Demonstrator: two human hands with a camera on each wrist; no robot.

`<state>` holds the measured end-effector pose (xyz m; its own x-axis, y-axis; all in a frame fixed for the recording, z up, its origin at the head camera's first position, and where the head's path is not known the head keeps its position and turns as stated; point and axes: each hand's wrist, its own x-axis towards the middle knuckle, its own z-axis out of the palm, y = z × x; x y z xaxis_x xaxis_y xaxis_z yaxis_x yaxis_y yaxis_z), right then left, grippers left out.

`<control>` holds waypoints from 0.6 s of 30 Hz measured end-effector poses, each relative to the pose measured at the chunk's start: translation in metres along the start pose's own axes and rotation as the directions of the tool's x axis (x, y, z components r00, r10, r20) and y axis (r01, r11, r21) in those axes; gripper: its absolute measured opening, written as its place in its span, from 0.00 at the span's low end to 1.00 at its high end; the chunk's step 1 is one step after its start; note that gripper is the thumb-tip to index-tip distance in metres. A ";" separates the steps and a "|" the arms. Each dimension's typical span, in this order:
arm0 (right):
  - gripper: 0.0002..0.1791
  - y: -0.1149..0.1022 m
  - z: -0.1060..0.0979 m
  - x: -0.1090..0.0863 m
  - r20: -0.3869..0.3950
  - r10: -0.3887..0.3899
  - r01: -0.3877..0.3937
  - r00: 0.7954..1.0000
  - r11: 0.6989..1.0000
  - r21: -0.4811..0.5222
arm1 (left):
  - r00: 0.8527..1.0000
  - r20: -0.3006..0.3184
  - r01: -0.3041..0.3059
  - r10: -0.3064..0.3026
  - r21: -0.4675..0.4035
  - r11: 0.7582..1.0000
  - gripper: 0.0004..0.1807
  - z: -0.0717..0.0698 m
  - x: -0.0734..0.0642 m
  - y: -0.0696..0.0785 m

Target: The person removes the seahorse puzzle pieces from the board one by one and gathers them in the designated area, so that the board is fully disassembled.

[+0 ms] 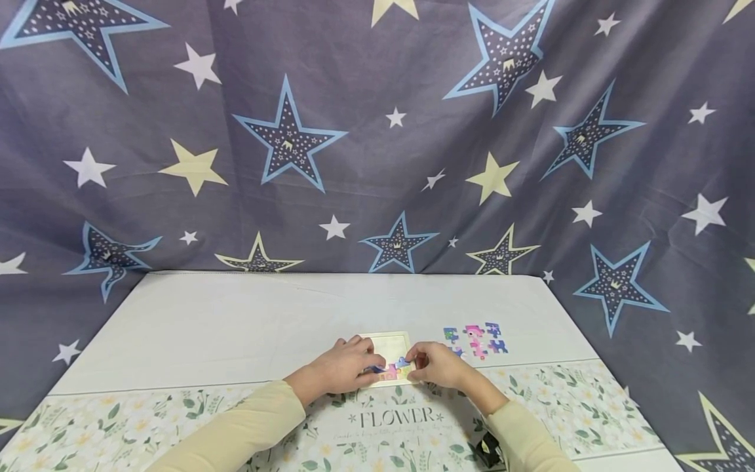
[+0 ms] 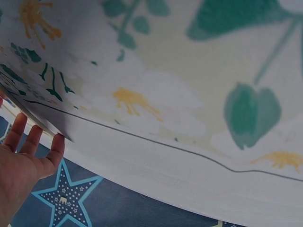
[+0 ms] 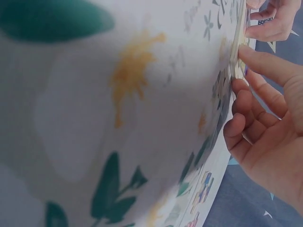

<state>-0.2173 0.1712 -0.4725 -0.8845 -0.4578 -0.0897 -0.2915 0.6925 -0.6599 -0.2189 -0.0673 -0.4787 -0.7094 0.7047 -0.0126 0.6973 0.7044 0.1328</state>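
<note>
A shallow, pale puzzle tray (image 1: 385, 343) lies on the table between both hands. Pink and yellow jigsaw pieces (image 1: 389, 373) fill part of its near side. My left hand (image 1: 345, 365) is at the tray's left edge, a dark blue puzzle piece (image 1: 375, 369) between thumb and index finger. From the right, my right hand (image 1: 439, 366) pinches a light blue puzzle piece (image 1: 402, 362) over the near right part of the tray. The left wrist view shows fingers (image 2: 57, 146) by the tray's edge; the pieces are hidden there. In the right wrist view, thumb and index finger meet the tray's rim.
Several loose jigsaw pieces (image 1: 474, 333), pink and blue, lie right of the tray. The white table (image 1: 236, 321) has a flower-printed runner (image 1: 147, 416) along its near part. A small black object (image 1: 488, 451) is by the right forearm. A star-patterned curtain (image 1: 330, 78) hangs behind.
</note>
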 end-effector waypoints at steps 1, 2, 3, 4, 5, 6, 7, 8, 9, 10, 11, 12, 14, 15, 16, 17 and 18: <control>0.12 0.000 0.000 0.000 -0.001 0.001 -0.001 1.000 1.000 0.001 | 1.000 -0.002 0.000 0.000 0.002 1.000 0.18 0.000 0.000 0.000; 0.11 -0.001 0.000 0.000 -0.001 0.003 -0.003 1.000 1.000 0.002 | 1.000 -0.003 0.001 -0.001 0.003 1.000 0.18 0.001 0.000 0.000; 0.11 -0.001 0.000 0.000 0.000 0.005 -0.005 1.000 1.000 0.003 | 1.000 -0.005 0.000 0.000 0.003 1.000 0.18 0.001 0.000 0.000; 0.12 -0.002 0.000 0.000 -0.001 0.006 -0.006 1.000 1.000 0.005 | 1.000 -0.006 0.001 -0.001 0.002 1.000 0.18 0.001 0.000 0.000; 0.12 -0.002 0.000 0.000 -0.001 0.008 -0.008 1.000 1.000 0.005 | 1.000 -0.006 0.002 -0.002 0.003 1.000 0.18 0.001 0.000 -0.001; 0.12 -0.002 0.000 0.000 -0.001 0.009 -0.009 1.000 1.000 0.005 | 1.000 -0.004 0.002 -0.002 0.003 1.000 0.18 0.001 0.000 -0.001; 0.12 -0.002 0.000 0.000 0.000 0.009 -0.009 1.000 1.000 0.004 | 1.000 -0.002 0.002 -0.002 0.002 1.000 0.18 0.001 0.000 -0.001; 0.12 -0.003 0.000 0.000 -0.001 0.008 -0.008 1.000 1.000 0.002 | 1.000 -0.001 0.002 -0.002 0.001 1.000 0.17 0.001 0.000 -0.001; 0.13 -0.003 0.000 -0.001 -0.001 0.009 -0.009 1.000 1.000 -0.001 | 1.000 0.001 0.002 -0.002 0.001 1.000 0.17 0.001 0.000 -0.001; 0.13 -0.003 0.000 -0.001 -0.001 0.009 -0.009 1.000 1.000 -0.005 | 1.000 0.002 0.002 -0.002 0.002 1.000 0.17 0.001 0.000 -0.001; 0.13 -0.003 0.000 -0.001 -0.001 0.009 -0.009 1.000 1.000 -0.009 | 1.000 0.002 0.000 0.000 0.003 1.000 0.17 0.001 0.000 -0.001; 0.13 -0.003 0.000 -0.001 -0.001 0.009 -0.009 1.000 1.000 -0.014 | 1.000 0.001 -0.001 0.001 0.003 1.000 0.17 0.001 0.000 -0.001; 0.14 -0.004 0.000 -0.001 -0.002 0.010 -0.010 1.000 1.000 -0.021 | 1.000 -0.004 -0.005 0.005 0.004 1.000 0.17 0.000 0.000 -0.001; 0.14 -0.005 0.000 -0.001 -0.001 0.009 -0.009 1.000 1.000 -0.025 | 1.000 -0.006 -0.007 0.007 0.004 1.000 0.17 0.000 0.000 0.000; 0.14 -0.005 -0.001 -0.001 0.000 0.007 -0.007 1.000 0.999 -0.031 | 1.000 -0.008 -0.008 0.008 0.005 1.000 0.17 0.000 0.000 0.000; 0.14 -0.006 -0.001 -0.002 0.001 0.005 -0.005 1.000 0.999 -0.035 | 1.000 -0.009 -0.009 0.009 0.004 1.000 0.17 0.000 0.000 0.000; 0.14 -0.006 -0.001 -0.002 0.002 0.002 -0.002 1.000 0.999 -0.042 | 1.000 -0.009 -0.008 0.008 0.002 1.000 0.17 0.000 0.000 0.000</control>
<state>-0.2142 0.1683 -0.4676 -0.8842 -0.4578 -0.0927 -0.3051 0.7162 -0.6277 -0.2188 -0.0674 -0.4785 -0.7045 0.7097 -0.0022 0.7033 0.6987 0.1312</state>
